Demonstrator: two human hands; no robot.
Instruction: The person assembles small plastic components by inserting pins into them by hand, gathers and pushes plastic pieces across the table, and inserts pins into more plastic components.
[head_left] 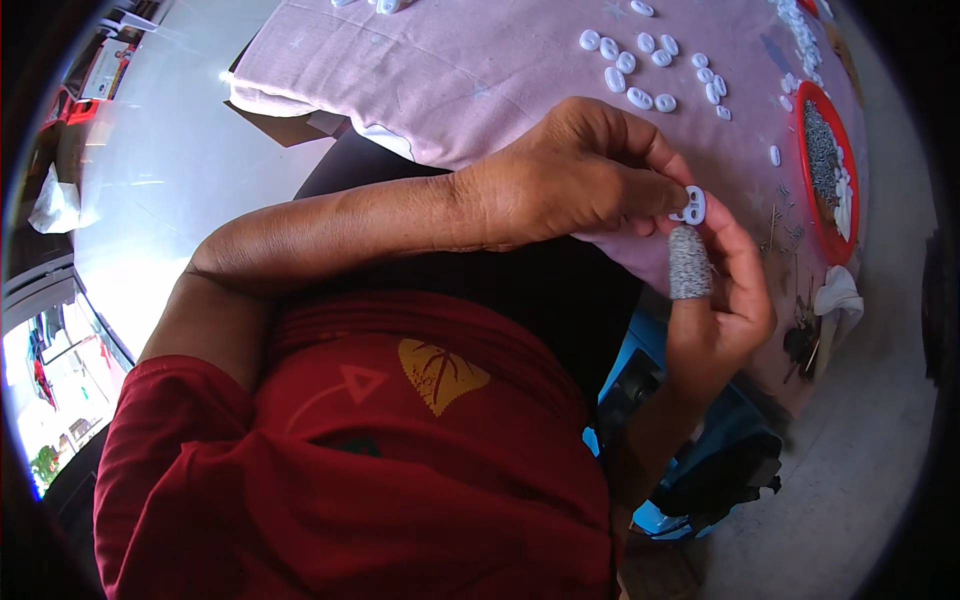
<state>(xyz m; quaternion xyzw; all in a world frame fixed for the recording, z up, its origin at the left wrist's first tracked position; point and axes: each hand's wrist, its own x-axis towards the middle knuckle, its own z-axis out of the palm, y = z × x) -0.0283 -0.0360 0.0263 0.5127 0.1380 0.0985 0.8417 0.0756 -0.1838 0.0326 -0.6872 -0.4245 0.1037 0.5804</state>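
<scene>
A small white plastic piece with two holes (694, 205), like a cord lock, is pinched between my two hands above the table's near edge. My left hand (575, 175) reaches across from the left, its thumb and fingertips closed at the piece's left side. From below, my right hand (735, 290) holds the same piece between its thumb and fingers. A grey knitted finger cover (688, 262) wraps the right thumb. Fingers hide part of the piece, so whether anything smaller is pinched with it I cannot tell.
Several white oval pieces (639, 98) lie scattered on the pink cloth (440, 70), with more at the far right. A red tray (806, 150) at the right holds small grey parts and white pieces. Near it are a crumpled white cloth (840, 298) and thin sticks (773, 228).
</scene>
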